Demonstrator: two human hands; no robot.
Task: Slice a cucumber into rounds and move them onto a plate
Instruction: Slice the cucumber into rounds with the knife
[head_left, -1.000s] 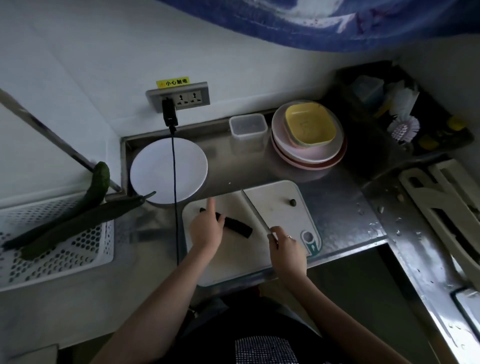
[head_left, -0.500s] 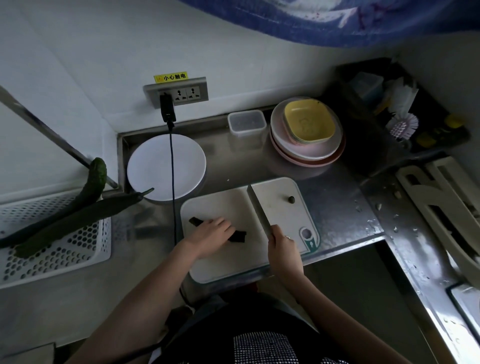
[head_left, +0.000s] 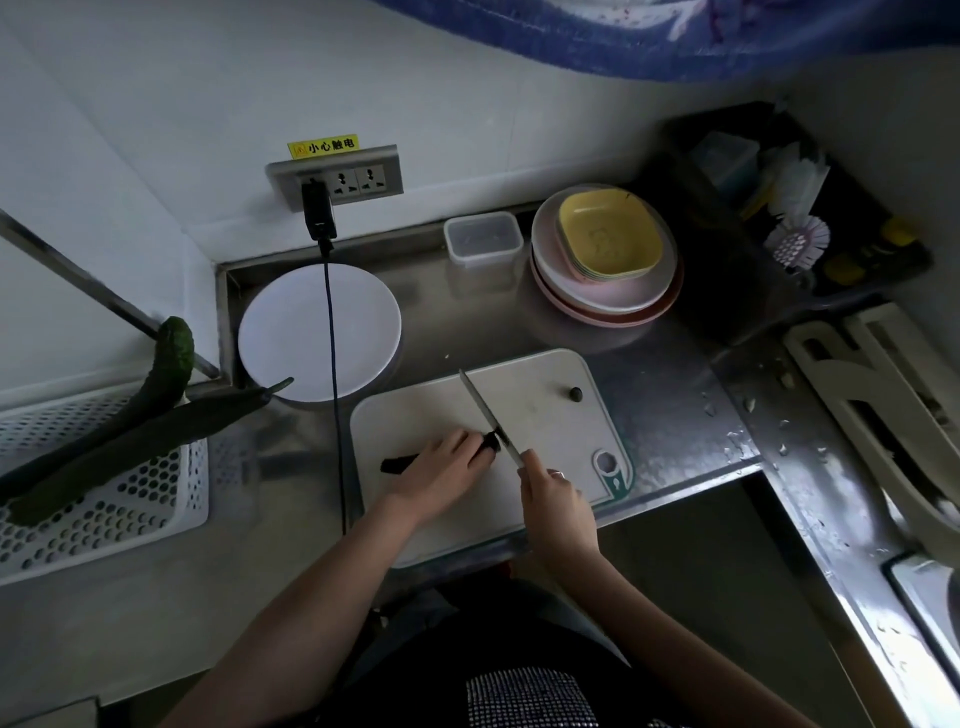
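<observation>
A white rectangular plastic cutting board (head_left: 550, 415) lies on the steel counter (head_left: 675, 395), just beside a round white plate (head_left: 291, 332); the left hand (head_left: 436, 475) curls over the short dark-green cucumber piece (head_left: 397, 464); the right hand (head_left: 556, 493) grips a slim steel-bladed knife (head_left: 480, 405), whose blade meets the piece's right end.

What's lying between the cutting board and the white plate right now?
In the head view, only bare steel counter separates the cutting board from the white plate. The black cable hangs across the plate, left of the board.
</observation>
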